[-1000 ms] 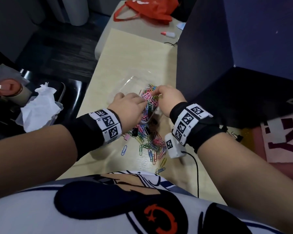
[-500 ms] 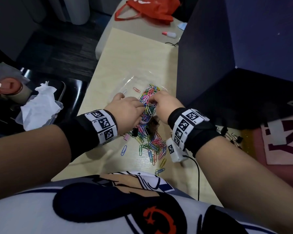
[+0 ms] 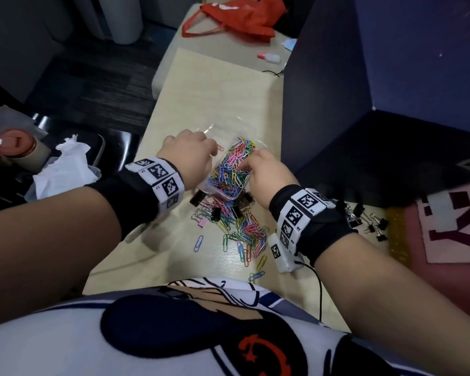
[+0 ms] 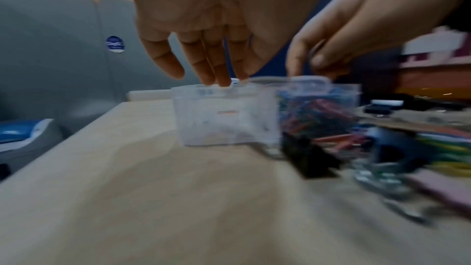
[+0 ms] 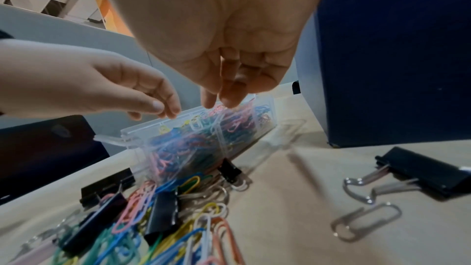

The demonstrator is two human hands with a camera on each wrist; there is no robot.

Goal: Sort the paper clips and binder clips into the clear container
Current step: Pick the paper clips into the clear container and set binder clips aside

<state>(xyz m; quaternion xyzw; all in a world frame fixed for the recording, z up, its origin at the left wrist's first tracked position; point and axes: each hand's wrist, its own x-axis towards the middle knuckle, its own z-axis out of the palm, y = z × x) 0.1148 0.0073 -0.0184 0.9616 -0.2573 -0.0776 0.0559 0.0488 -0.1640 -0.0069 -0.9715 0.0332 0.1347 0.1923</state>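
Note:
A clear two-part container (image 3: 223,195) stands on the light table (image 3: 215,85). Its right part is heaped with coloured paper clips (image 3: 235,164); the left part (image 4: 224,112) holds one orange clip. My left hand (image 4: 216,76) hangs over the left part, its straight fingers touching the rim and holding nothing. My right hand (image 5: 221,102) is at the top of the heap, thumb and fingers pinched together on clips there. Loose paper clips (image 3: 244,232) and black binder clips (image 5: 163,213) lie in front of the container.
Several black binder clips (image 3: 375,226) lie to the right, beside a dark blue partition (image 3: 337,77) that walls the table's right side. A red bag (image 3: 236,17) and a small bottle (image 3: 270,57) sit at the far end. The table's left edge drops to a chair with white tissue (image 3: 63,169).
My left hand has left the clip heap and moved left over the near-empty compartment. My right hand has shifted nearer along the full compartment.

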